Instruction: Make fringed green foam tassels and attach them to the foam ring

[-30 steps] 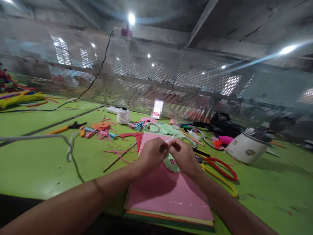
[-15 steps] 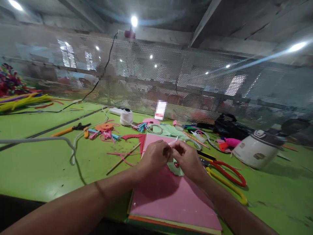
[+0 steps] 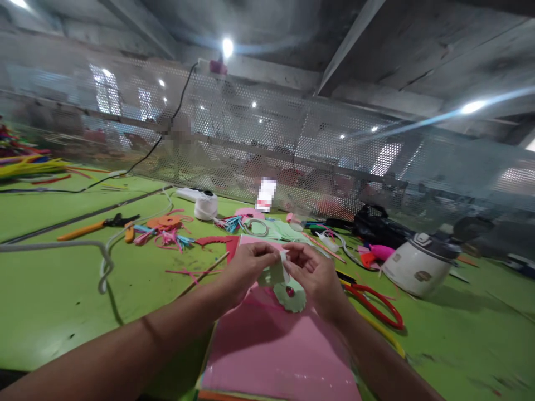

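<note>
Over the pink sheets, my left hand (image 3: 246, 273) pinches a small pale green piece of paper (image 3: 271, 275) at its upper edge. My right hand (image 3: 317, 281) has its fingertips closed on a narrow whitish strip (image 3: 285, 266) at the right side of that paper. Just below both hands is a pale green scalloped paper disc (image 3: 295, 301) with a small dark red centre. Whether the disc is joined to the held paper I cannot tell. Beneath them lies a stack of sheets topped by pink (image 3: 271, 351).
Red-and-yellow-handled scissors (image 3: 380, 303) lie right of the stack, near a white pot-like appliance (image 3: 418, 264). Orange-handled pliers (image 3: 90, 228), a white thread spool (image 3: 206, 207) and paper cut-outs (image 3: 165, 221) are at left. A perforated screen (image 3: 234, 139) stands behind.
The hands have turned slightly, so the pale green paper and whitish strip between them show more clearly. The scalloped disc is less covered. The whole view has shifted.
</note>
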Tool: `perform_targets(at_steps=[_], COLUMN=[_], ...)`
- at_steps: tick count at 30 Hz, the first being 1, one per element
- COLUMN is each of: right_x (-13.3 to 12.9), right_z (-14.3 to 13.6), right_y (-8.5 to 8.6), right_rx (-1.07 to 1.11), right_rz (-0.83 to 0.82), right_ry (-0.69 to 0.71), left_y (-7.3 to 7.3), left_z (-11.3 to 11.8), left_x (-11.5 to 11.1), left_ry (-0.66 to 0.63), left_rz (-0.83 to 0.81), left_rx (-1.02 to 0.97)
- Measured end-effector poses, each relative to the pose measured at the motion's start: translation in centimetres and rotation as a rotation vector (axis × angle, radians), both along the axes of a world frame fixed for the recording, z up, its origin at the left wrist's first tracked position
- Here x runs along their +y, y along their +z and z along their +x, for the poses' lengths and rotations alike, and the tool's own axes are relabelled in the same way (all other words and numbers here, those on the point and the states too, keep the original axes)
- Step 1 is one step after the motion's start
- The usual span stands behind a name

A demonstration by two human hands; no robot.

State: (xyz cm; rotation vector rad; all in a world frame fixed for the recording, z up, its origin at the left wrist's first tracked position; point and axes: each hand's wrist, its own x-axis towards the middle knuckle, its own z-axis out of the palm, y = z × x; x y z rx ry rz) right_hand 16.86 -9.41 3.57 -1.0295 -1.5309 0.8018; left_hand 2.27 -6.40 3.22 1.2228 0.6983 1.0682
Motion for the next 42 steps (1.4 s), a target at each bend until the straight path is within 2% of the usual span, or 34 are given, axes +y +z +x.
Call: perform_targets(at_steps=[5,15,31,39,42], right_x=[-0.2,-0.2,-0.5,-0.5,-0.4], right_z=[0.0,0.8,0.9,0.9,1.0], right_y=[0.4,0.8,1.0,0.7,0.6], right_rx=[0.084,0.069,0.002,-0.022,-0.057], right_rz=[-0.042,-0.157,-0.107,-0.099,-0.060], right_ry=[0.019,0.105,0.146,0.160,0.129], left_y=[-0.2,-0.9,-0.8,-0.6,-0.6], left_z=[-0.2,-0.7,-0.9,-1.0,-1.0], left_x=[0.4,1.7,1.9,1.8,1.8], left_ry=[-0.070,-0.151,-0.172,-0.174,-0.167], left_rz=[-0.064,0.006,0.086,0.070,0.088], left_rx=[-0.049,0.002,0.057,0.065,0.077])
